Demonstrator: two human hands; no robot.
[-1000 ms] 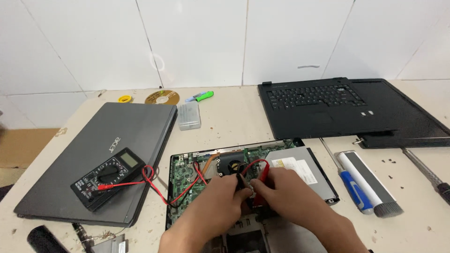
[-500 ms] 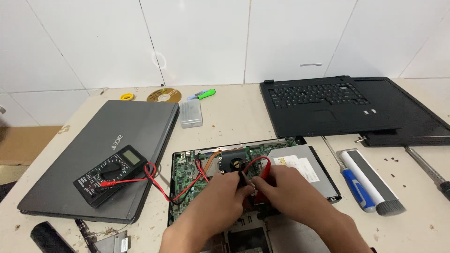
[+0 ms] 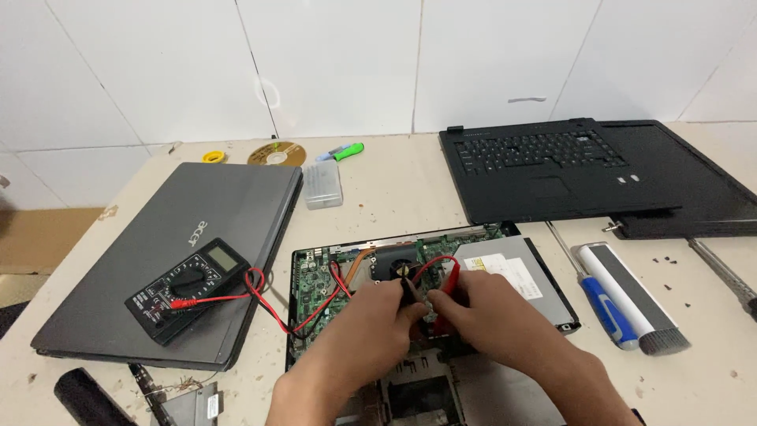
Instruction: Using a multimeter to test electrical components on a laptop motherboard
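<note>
Fingers [image 3: 398, 293] of the left hand [image 3: 364, 323] were pinched around the black probe [image 3: 405, 285], its tip set down on the green circuit board [image 3: 319, 284]. Fingers [image 3: 456, 296] of the right hand [image 3: 493, 319] were pinched on the red probe [image 3: 449, 284] just beside it, so the two hands nearly touched over the middle of the opened laptop base [image 3: 505, 268]. Whether the red tip met the board could not be told, since the knuckles hid it.

Red and black leads [image 3: 272, 304] looped from the probes across the board's left edge to a black multimeter [image 3: 189, 288], which lay tilted on the lid of a closed grey laptop [image 3: 158, 260] at the left of the counter [image 3: 394, 189]. A round fan [image 3: 394, 267] sat in the open base just above the hands, with a silver drive plate [image 3: 520, 276] to its right.

Right of the base lay a blue-handled screwdriver [image 3: 603, 308] and, touching it, a white and grey brush-like tool [image 3: 631, 304]. Farther back sat a black laptop shell with its keyboard [image 3: 552, 162]. Near the wall were a clear plastic case [image 3: 323, 184], a green marker [image 3: 343, 151], a gold disc [image 3: 276, 153] and a small yellow roll [image 3: 213, 157]. A black cylinder [image 3: 87, 398] lay at the near left corner.
</note>
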